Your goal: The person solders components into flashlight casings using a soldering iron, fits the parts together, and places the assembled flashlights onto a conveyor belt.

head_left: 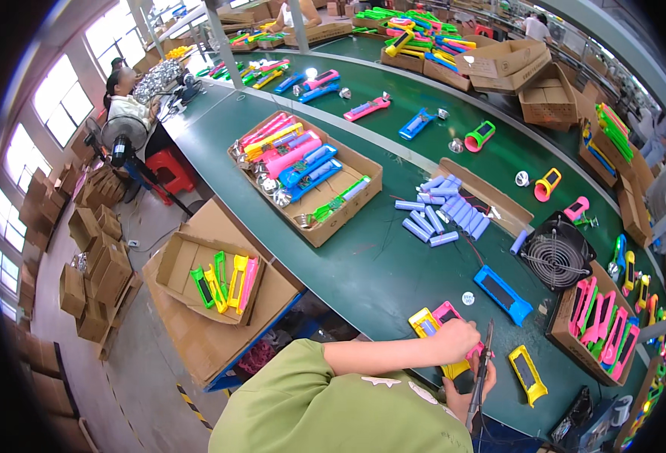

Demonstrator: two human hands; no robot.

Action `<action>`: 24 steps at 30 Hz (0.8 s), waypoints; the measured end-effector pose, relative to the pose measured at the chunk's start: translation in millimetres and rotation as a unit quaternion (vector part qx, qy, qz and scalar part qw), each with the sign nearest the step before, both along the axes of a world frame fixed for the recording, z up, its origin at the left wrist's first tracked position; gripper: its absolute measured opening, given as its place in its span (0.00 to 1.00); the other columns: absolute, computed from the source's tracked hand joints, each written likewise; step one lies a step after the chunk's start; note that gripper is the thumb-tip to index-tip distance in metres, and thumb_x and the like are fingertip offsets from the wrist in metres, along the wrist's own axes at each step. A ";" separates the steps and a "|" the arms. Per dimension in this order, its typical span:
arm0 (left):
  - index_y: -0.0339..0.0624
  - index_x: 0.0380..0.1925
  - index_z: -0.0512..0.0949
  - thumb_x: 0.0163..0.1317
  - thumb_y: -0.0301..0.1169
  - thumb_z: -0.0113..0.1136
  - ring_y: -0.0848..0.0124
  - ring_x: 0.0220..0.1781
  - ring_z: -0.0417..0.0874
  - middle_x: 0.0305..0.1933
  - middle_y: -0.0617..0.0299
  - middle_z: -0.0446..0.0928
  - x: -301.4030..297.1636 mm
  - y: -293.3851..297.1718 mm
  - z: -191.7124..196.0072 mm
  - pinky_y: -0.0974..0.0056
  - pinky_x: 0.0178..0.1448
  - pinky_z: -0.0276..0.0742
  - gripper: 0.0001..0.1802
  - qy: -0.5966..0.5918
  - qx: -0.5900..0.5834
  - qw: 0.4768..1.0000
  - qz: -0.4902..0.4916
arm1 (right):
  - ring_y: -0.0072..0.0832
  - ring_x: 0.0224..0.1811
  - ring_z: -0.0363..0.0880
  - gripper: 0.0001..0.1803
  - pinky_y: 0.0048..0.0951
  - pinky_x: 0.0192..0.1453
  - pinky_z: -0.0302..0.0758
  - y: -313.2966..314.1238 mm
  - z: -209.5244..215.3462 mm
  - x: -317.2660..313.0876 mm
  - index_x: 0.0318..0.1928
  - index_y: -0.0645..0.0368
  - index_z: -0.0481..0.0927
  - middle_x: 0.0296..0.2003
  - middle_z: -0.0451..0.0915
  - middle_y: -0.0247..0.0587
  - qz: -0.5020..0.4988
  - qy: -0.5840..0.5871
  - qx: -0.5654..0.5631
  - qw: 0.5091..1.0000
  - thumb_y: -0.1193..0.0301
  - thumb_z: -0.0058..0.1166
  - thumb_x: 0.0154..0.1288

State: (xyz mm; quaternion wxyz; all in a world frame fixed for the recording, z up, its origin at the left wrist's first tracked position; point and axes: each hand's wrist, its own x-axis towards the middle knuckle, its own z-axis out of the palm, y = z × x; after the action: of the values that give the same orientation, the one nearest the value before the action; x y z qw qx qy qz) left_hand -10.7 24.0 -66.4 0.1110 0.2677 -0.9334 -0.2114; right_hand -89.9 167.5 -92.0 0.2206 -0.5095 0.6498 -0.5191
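Note:
My left hand (457,341) is closed, its fingers curled down over a pink flashlight casing (446,312). What it pinches, if anything, is hidden under the fingers. My right hand (487,385) grips a soldering iron (482,371), its tip pointing up and away, close beside the left fingers. Left of the pink casing lies a yellow casing (422,320) with a blue-violet battery cell in it. Past my hands rests a blue casing (503,294) with a dark panel. Another yellow casing (528,376) with a dark panel lies to the right.
Loose battery cells (454,208) are heaped mid-bench. A carton tray (340,220) holds assembled flashlights; another carton (204,302) stands left. At right are a black fan (556,257) and a box of casings (586,355). Beyond runs a green conveyor (378,75) carrying flashlight parts. A co-worker (125,98) sits far left.

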 end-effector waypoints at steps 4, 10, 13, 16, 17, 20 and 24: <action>0.39 0.20 0.77 0.38 0.30 0.61 0.61 0.28 0.79 0.25 0.54 0.73 -2.7 4.6 -7.8 0.62 0.31 0.75 0.08 0.014 -0.034 0.999 0.001 | 0.42 0.60 0.63 0.50 0.39 0.66 0.52 4.5 0.9 1.7 0.60 0.60 0.47 0.54 0.66 0.60 -0.019 -0.037 0.021 0.999 0.83 0.64 0.35; 0.40 0.19 0.77 0.37 0.29 0.60 0.61 0.29 0.79 0.26 0.54 0.73 -2.1 9.2 -2.2 0.62 0.34 0.74 0.07 -0.013 -0.016 1.000 0.010 | 0.39 0.60 0.63 0.53 0.36 0.66 0.54 10.4 -11.0 -5.6 0.61 0.59 0.46 0.54 0.65 0.56 -0.006 0.040 0.001 0.999 0.86 0.62 0.32; 0.40 0.20 0.77 0.37 0.29 0.60 0.62 0.29 0.79 0.26 0.54 0.74 -1.7 9.5 -2.0 0.63 0.34 0.74 0.07 0.003 -0.023 1.000 0.011 | 0.39 0.61 0.63 0.53 0.37 0.66 0.53 9.4 -4.7 -3.0 0.61 0.60 0.46 0.55 0.65 0.57 -0.004 0.025 0.023 0.999 0.86 0.62 0.32; 0.39 0.20 0.77 0.37 0.28 0.60 0.62 0.30 0.79 0.27 0.54 0.74 -1.6 7.5 -1.2 0.63 0.34 0.74 0.07 0.001 -0.017 1.000 0.013 | 0.43 0.62 0.60 0.51 0.39 0.67 0.47 5.8 1.1 2.8 0.60 0.59 0.47 0.55 0.67 0.59 -0.016 -0.030 0.018 0.999 0.84 0.63 0.34; 0.40 0.20 0.77 0.37 0.28 0.60 0.62 0.30 0.79 0.27 0.54 0.74 -1.3 6.5 -1.2 0.63 0.34 0.74 0.07 -0.001 -0.028 1.000 0.010 | 0.42 0.62 0.61 0.51 0.39 0.67 0.48 4.3 2.9 4.4 0.60 0.59 0.47 0.55 0.66 0.59 -0.018 -0.015 0.019 1.000 0.85 0.62 0.34; 0.40 0.20 0.77 0.37 0.28 0.60 0.63 0.30 0.79 0.27 0.55 0.74 -0.2 3.4 -0.6 0.63 0.34 0.74 0.07 -0.005 -0.035 0.999 0.006 | 0.42 0.62 0.61 0.51 0.38 0.66 0.50 2.3 7.5 3.4 0.60 0.59 0.46 0.56 0.66 0.59 -0.012 0.029 0.027 0.999 0.86 0.62 0.35; 0.40 0.21 0.77 0.37 0.28 0.59 0.62 0.31 0.79 0.27 0.54 0.74 -1.3 4.9 -2.9 0.63 0.35 0.74 0.07 -0.002 -0.030 1.000 0.006 | 0.42 0.62 0.61 0.51 0.38 0.66 0.50 1.6 11.0 6.4 0.61 0.59 0.46 0.56 0.66 0.58 -0.017 0.026 0.031 0.999 0.86 0.61 0.36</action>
State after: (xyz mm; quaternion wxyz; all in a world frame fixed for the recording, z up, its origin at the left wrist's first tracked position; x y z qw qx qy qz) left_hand -12.0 28.9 -69.3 0.1183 0.2700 -0.9381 -0.1820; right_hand -83.5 169.0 -81.0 0.2108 -0.5048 0.6793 -0.4892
